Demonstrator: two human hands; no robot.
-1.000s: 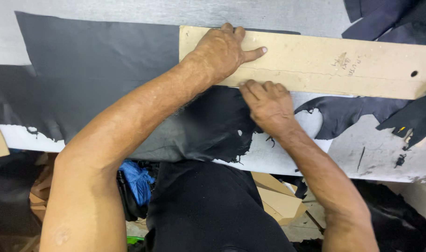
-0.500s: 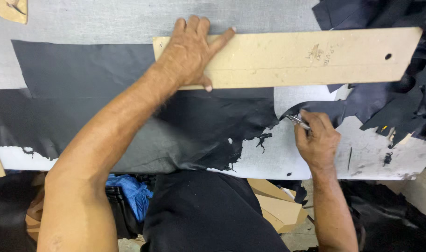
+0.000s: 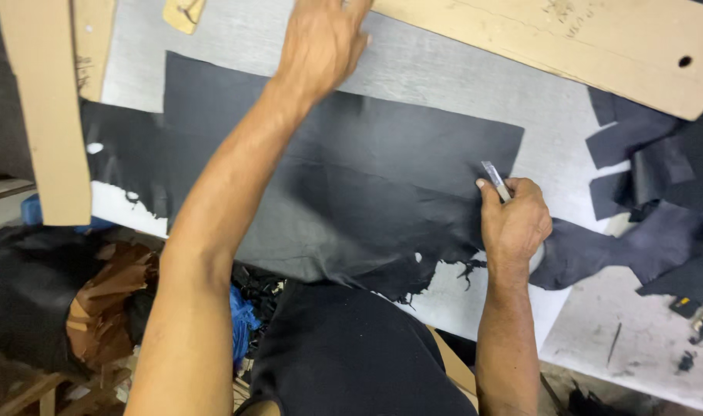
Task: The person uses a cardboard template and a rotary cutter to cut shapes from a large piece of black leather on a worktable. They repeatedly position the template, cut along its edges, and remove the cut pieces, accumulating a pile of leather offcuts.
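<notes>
A large sheet of black leather (image 3: 351, 177) lies spread on the grey worktable (image 3: 474, 85). My left hand (image 3: 320, 42) reaches far across it, fingers spread on the near edge of a long tan board template (image 3: 582, 42) that lies tilted at the top. My right hand (image 3: 515, 223) rests at the sheet's right edge, closed around a small metal knife (image 3: 494, 180) whose blade points up and left.
Dark leather offcuts (image 3: 652, 208) are piled at the right. Another tan board strip (image 3: 47, 115) lies along the left, with a small tan piece (image 3: 184, 13) at the top. Brown scraps and blue cloth (image 3: 239, 323) sit below the table edge.
The board template has shifted away from the leather toward the top right, uncovering a straight cut edge. My right hand with the knife now sits at the sheet's right edge.
</notes>
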